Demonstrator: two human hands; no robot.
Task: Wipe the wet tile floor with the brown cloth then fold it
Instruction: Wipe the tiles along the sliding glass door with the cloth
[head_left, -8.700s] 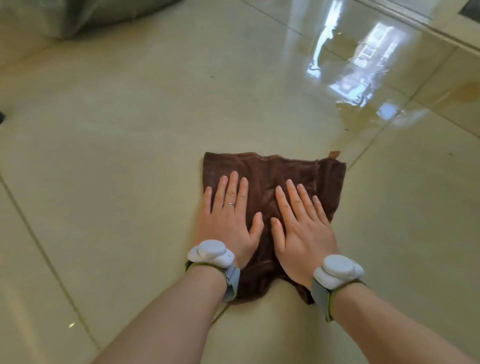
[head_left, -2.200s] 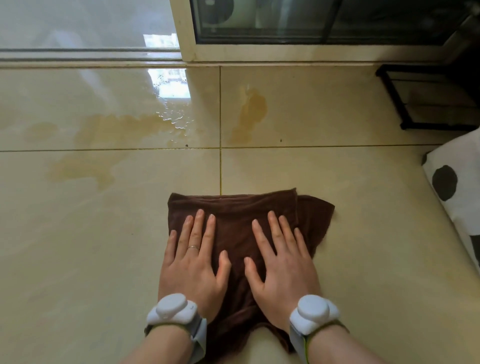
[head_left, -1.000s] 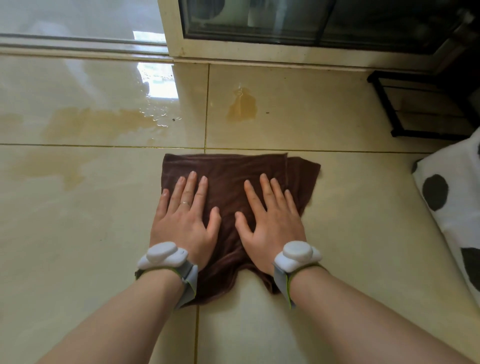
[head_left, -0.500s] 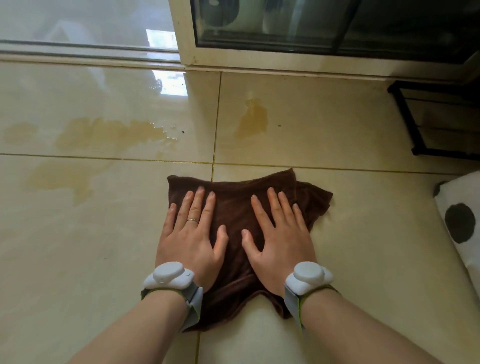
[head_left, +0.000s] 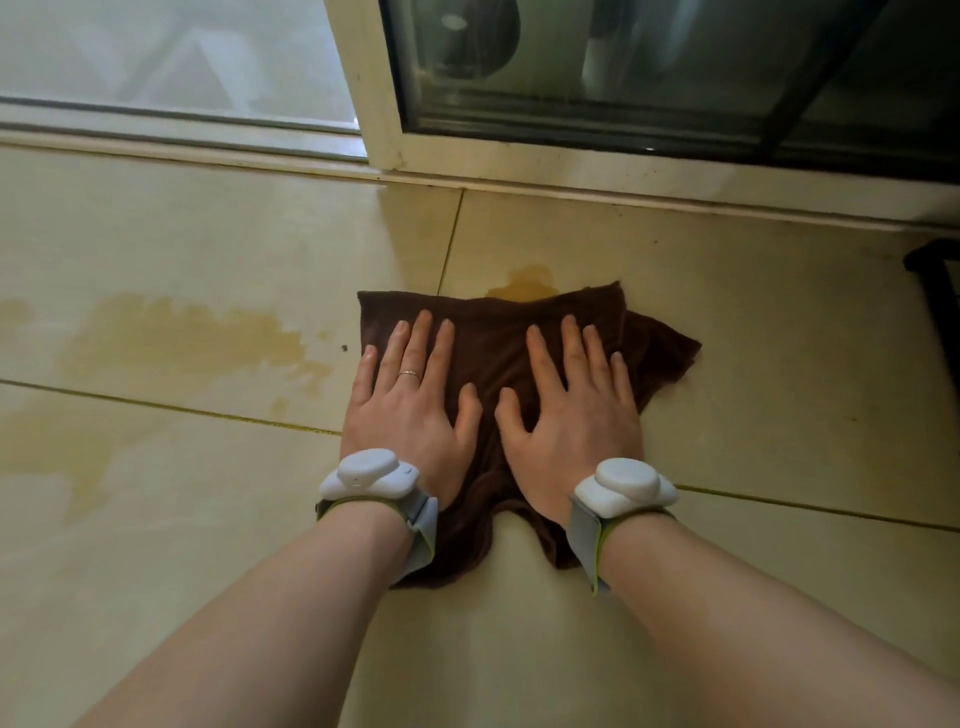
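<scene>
while both palms press flat on it, the brown cloth (head_left: 506, 364) lies spread on the tile floor (head_left: 208, 249), straddling a grout line, its far edge just touching a small amber puddle (head_left: 527, 280). left hand (head_left: 410, 410) on the cloth's left half, fingers straight and slightly fanned, gripping nothing; a ring (head_left: 409, 374) on one finger. right hand (head_left: 571, 415) on the right half, fingers likewise straight, nothing grasped. white wrist devices: left one (head_left: 366, 473), right one (head_left: 623, 486). cloth's near edge partly hidden under the wrists; its right corner is bunched. larger amber wet patch (head_left: 182, 343) to the left, apart from the cloth. sliding door frame (head_left: 374, 83) beyond; shapes behind its dark glass hard to make out. a black frame (head_left: 940, 291) cut off at the right edge.
</scene>
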